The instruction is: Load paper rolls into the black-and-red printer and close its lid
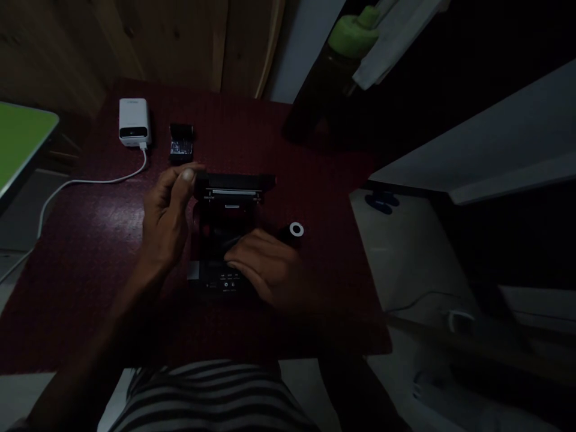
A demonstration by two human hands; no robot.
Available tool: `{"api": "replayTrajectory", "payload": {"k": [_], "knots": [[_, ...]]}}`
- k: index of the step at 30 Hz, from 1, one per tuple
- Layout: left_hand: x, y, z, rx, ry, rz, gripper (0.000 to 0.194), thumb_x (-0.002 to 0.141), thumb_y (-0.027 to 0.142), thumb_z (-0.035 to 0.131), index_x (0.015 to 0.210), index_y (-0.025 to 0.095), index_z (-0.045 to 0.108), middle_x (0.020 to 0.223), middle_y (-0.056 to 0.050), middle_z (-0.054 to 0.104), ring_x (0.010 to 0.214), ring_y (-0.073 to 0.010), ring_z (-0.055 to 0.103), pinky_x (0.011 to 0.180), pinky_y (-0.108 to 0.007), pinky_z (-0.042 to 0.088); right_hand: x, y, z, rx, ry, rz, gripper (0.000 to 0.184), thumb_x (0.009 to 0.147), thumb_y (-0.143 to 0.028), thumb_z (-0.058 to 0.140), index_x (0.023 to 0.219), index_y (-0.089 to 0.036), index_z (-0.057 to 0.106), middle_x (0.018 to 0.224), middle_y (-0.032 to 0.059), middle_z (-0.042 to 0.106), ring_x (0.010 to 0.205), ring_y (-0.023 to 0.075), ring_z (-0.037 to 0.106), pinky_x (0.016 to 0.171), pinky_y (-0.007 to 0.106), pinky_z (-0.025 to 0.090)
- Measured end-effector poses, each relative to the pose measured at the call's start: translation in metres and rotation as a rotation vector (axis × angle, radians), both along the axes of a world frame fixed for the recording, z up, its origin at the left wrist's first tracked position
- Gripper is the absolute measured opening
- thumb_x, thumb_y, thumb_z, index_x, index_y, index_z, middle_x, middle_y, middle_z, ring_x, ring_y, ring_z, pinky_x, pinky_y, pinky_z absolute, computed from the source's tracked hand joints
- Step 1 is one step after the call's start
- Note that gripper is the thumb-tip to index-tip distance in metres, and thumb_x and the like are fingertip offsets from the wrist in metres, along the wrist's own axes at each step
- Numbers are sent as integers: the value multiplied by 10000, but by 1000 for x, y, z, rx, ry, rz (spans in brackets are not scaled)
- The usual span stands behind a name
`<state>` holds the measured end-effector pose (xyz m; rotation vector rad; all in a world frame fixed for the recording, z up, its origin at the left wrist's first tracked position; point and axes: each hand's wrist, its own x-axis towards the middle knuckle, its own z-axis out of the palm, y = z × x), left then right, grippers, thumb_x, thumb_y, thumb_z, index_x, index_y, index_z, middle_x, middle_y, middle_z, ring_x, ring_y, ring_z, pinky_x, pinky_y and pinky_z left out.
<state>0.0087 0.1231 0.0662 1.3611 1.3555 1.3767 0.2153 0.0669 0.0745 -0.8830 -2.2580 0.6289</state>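
A small black receipt printer (pixel 220 264) rests on the dark red tabletop with its lid (pixel 238 182) raised. The lid's underside shows a metal strip, and labelled buttons line the printer's near end. My left hand (pixel 167 210) is closed on the lid's left end, thumb on top. Bent over the right side of the printer body, my right hand (pixel 265 261) has its fingers together and touching it; whether something small is under the fingertips is hidden. Just right of the printer is a roll (pixel 296 229) with a white ring-shaped end, its side dark.
A white power bank (pixel 134 123) with a white cable (pixel 96 181) lies at the back left, beside a small black item (pixel 181 143). A bottle with a green cap (pixel 353 36) stands at the back right. A green board (pixel 22 141) juts in at left.
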Motion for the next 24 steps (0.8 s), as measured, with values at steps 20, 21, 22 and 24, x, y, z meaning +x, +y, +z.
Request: {"api": "replayTrajectory", "payload": {"k": [20,21,22,24], "knots": [[-5,-84,-15,-364,-192,-32,630,962,475,824,1541,273,678,1573,-83,703,1472,-358,656,1211,-495,570,-19,-50,-21,267,-91,-393,211,1076,-70,609,1050,-210,765,1374,99,833,1378,234,747,1167,417,561],[-5,-83,-15,-364,-191,-37,637,963,478,824,1546,270,672,1578,-85,699,1474,-359,655,1206,-490,575,-19,-51,-19,255,-102,-391,207,1084,-78,601,1060,-204,763,1370,98,835,1372,233,750,1168,413,560],[-4,-83,-14,-366,-192,-44,645,963,482,825,1550,268,668,1578,-87,698,1474,-360,655,1197,-486,582,-19,-51,-17,244,-112,-388,203,1093,-91,593,1068,-202,761,1366,95,837,1363,231,756,1167,411,563],[-3,-84,-14,-367,-192,-44,656,958,493,829,1551,267,666,1573,-92,701,1469,-365,658,1177,-477,596,-20,-50,-14,231,-121,-386,212,1108,-107,574,1080,-206,759,1364,86,838,1351,226,763,1157,406,573]]}}
